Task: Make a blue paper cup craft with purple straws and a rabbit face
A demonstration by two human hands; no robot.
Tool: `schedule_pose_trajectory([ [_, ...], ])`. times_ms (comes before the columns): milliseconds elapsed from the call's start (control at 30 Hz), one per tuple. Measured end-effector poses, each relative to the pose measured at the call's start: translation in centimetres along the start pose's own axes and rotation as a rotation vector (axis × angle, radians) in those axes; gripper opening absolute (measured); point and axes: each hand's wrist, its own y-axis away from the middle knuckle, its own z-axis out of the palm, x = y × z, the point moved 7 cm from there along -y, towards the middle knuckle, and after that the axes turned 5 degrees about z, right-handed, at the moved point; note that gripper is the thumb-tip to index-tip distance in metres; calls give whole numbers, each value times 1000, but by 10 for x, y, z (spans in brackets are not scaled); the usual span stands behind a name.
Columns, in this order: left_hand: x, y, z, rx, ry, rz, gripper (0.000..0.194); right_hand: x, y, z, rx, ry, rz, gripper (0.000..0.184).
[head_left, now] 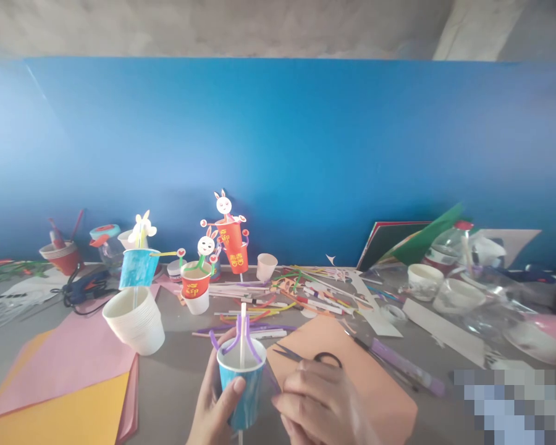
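My left hand (217,395) is wrapped round a blue paper cup (241,398), thumb across its front. A white stick (243,337) stands upright through the cup and shows below its base. Purple pipe cleaners (227,347) bend from the stick to the cup's rim. At the cup's right, my right hand (317,395) is closed, its fingertips pinching the end of a purple pipe cleaner (272,378); its fingers partly hide that end. Just behind the right hand, black scissors (290,352) lie on orange paper (324,330), one handle partly covered.
Stacked white cups (136,321) stand at left by pink paper (83,346) and a glue gun (88,287). Rabbit-headed cup figures (197,278) stand behind. Pipe cleaners and scraps (315,290) litter the middle. A purple tube (408,368), tape (393,313) and plastic containers (458,296) are at right.
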Motion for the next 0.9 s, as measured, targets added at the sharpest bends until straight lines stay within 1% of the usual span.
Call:
schedule_pose_trajectory([
  [33, 0, 0, 0, 2, 7, -3, 77, 0, 1, 0, 5, -18, 15, 20],
  [133, 0, 0, -1, 9, 20, 1, 79, 9, 4, -3, 27, -32, 151, 14],
  [200, -1, 0, -1, 8, 22, -2, 80, 14, 4, -1, 1, -25, 227, 14],
  [300, -2, 0, -2, 6, 17, 0, 80, 14, -1, 2, -47, -50, 224, 7],
  [400, -1, 1, -2, 17, 16, 2, 80, 12, -4, 3, -32, -55, 198, 14],
  [467, -1, 1, -2, 23, 23, 3, 80, 13, -2, 4, -33, -56, 220, 11],
  [533, -1, 1, -1, 18, 32, -2, 81, 19, 4, 7, -53, -66, 297, 7],
  [600, -2, 1, 0, 10, 42, -10, 82, 26, 13, 10, -84, -97, 386, 6],
  [700, -4, 1, 0, 1, 73, -36, 80, 32, 23, 17, -176, -174, 502, 4],
  [800, -8, 1, 0, -8, 111, -84, 77, 41, 30, 21, -226, -247, 662, 17],
  [900, -8, 2, 3, -44, 134, -99, 71, 50, 34, 23, -196, -409, 846, 27],
])
